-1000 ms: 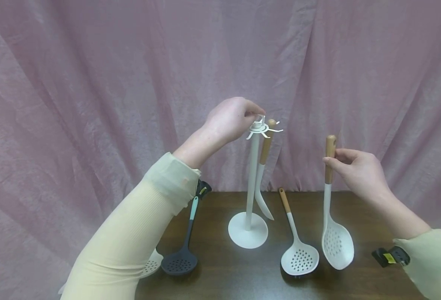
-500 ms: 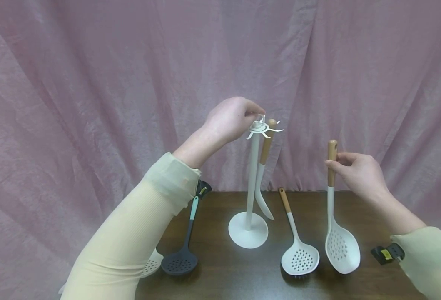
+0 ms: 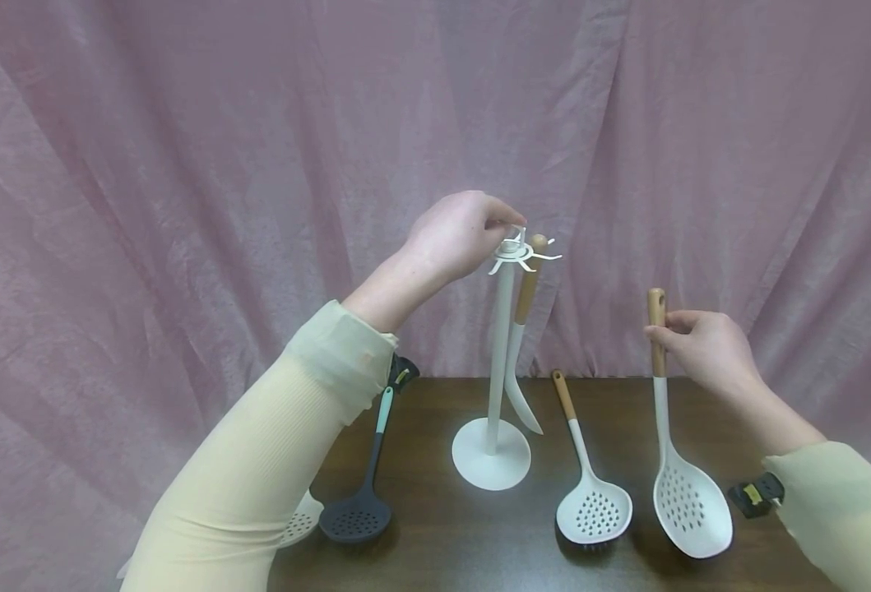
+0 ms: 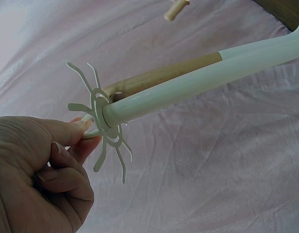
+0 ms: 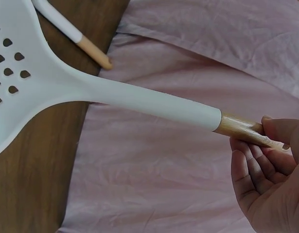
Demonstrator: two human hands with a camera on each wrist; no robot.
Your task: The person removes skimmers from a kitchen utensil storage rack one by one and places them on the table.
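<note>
Head view: skimmer [image 3: 690, 506] below right hand [image 3: 705, 349]

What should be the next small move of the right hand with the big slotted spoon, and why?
Probably lower the slotted spoon a little more and lay it on the table. The right hand pinches its wooden handle end, and the bowl hangs low over the table beside the smaller skimmer, away from the hook stand that the left hand steadies.

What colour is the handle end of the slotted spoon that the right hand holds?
Light wood brown; the slotted spoon is white below it. The right wrist view shows it best.
</note>
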